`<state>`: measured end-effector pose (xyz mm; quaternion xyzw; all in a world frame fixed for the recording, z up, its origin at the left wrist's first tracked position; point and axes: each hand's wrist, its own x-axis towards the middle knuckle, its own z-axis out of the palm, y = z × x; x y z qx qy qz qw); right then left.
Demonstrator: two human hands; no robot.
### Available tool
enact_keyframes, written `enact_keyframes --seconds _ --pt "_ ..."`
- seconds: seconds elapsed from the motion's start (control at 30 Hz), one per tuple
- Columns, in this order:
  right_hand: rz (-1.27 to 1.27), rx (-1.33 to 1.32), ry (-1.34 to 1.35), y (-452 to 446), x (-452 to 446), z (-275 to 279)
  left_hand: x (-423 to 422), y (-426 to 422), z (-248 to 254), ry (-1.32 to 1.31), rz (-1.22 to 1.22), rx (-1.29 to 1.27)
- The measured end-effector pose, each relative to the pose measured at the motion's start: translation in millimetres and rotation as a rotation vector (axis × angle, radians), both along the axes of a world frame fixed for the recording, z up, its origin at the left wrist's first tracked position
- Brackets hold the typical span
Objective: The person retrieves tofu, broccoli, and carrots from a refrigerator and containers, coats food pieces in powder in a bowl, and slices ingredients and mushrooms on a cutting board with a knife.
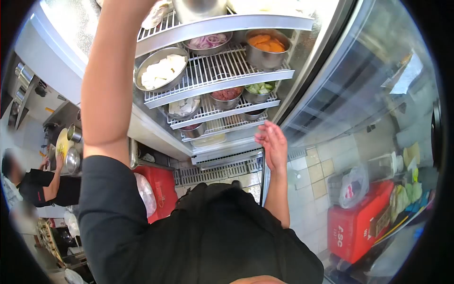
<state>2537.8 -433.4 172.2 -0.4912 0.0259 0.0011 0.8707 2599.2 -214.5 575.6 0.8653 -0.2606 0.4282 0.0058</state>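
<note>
Left arm, hand out of view

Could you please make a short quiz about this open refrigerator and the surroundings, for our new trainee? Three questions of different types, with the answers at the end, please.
1. Which food shares the wire shelf with the steel pot of orange slices?
A) green pieces
B) sliced red onion
C) dark red pieces

2. True or false: the right hand is gripping that steel pot.

3. Fill in: the box lettered "ASC", at the right of the picture, is ____ in colour.

Key:
1. B
2. False; the hand is lower and apart from the pot.
3. red
</note>
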Motion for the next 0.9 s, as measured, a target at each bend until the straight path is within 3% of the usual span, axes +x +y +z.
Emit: enact_keyframes --seconds 0.07,0.2,0.27,0.37,0.5,0.53,0.6,0.63,0.73,0.83,0.9 --pt "0.089 0.156 -0.21 8.5 2.8 59.3 -0.6 26.0 -44.1 -0.339 -0.051 -0.044" --pt "0.427 0.413 -0.447 20.1 8.4 141.2 -62.2 19.3 -111.4 -0.213 -0.51 -0.113" --pt "0.276 0.513 -0.294 35.2 -0.8 162.4 -71.8 26.0 -146.4 -0.108 -0.59 -0.106" --pt "0.236 0.329 -0.319 37.3 34.4 144.8 -41.7 43.0 -205.3 -0.011 -0.664 -0.201" --pt "0.204 -0.037 -0.213 57.4 104.6 127.9 8.3 66.5 -269.4 0.116 -0.408 -0.321" --pt "0.042 -0.429 -0.085 61.3 111.7 125.0 12.1 69.0 -280.4 0.175 -0.316 -0.371" --pt "-0.415 -1.429 -0.302 70.4 101.2 127.2 14.1 71.3 -305.9 0.296 -0.081 -0.36" --pt "-0.453 -1.486 -0.308 73.9 91.4 134.0 12.8 73.9 -313.0 0.298 -0.103 -0.369" --pt "-0.48 -1.299 -0.501 98.4 87.8 146.8 -10.0 76.8 -312.8 0.246 -0.16 -0.504" --pt "-0.019 -1.118 -0.936 161.7 116.1 168.3 -44.5 82.7 -328.8 0.296 -0.276 -0.711" --pt "0.21 -1.227 -1.094 202.8 152.8 173.1 -70.3 92.9 -332.1 0.386 -0.365 -0.761"
